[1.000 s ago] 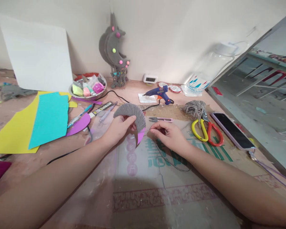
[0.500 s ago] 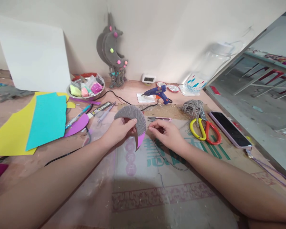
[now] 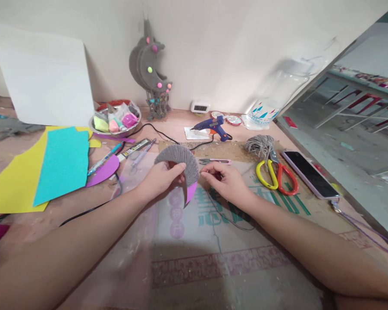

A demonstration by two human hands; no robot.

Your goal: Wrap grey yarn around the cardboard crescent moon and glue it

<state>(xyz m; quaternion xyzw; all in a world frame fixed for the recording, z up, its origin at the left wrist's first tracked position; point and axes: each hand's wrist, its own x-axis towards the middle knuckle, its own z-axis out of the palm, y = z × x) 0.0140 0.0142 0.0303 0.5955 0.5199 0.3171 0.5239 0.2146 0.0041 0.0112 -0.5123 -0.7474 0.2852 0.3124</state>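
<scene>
two hands show on my feed, and my left hand has its grip closed on the grey-wrapped crescent, held between the hands over the printed sheet on the table. its rounded back faces up and right, its hollow down and left; the long axis, tip to tip, slants down toward the right, with the bare purple tip pointing down and the other end partly behind my fingers. my right hand sits just beside it, thumb and fingertips pinched together; i cannot tell whether the grey strand below runs between them. the sheet bears big green characters, partly covered, and purple circles whose writing is too blurred for me. on the clear bottle i read "classic loo", the rest out of sight.
</scene>
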